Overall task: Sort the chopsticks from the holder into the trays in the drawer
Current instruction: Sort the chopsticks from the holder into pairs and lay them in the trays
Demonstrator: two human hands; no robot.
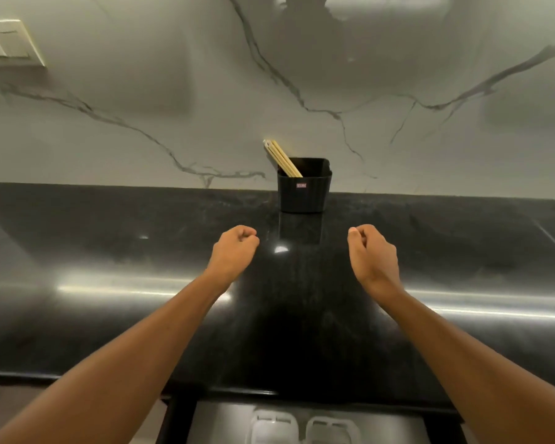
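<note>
Left hand [234,251] & right hand [370,251] are hovering over the black desk [109,251], both curled into loose fists w/ nothing in them. Chopsticks [282,160] are leaning in the holder [303,190] at the wall; sorting isn't started. Next: reaching fwd for them (trays [302,426] are waiting in the open drawer [225,418] below).

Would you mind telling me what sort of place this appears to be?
Most likely a home kitchen: a glossy black stone countertop against a marble-veined backsplash, a black holder of chopsticks, and an open drawer with clear trays below.
</note>
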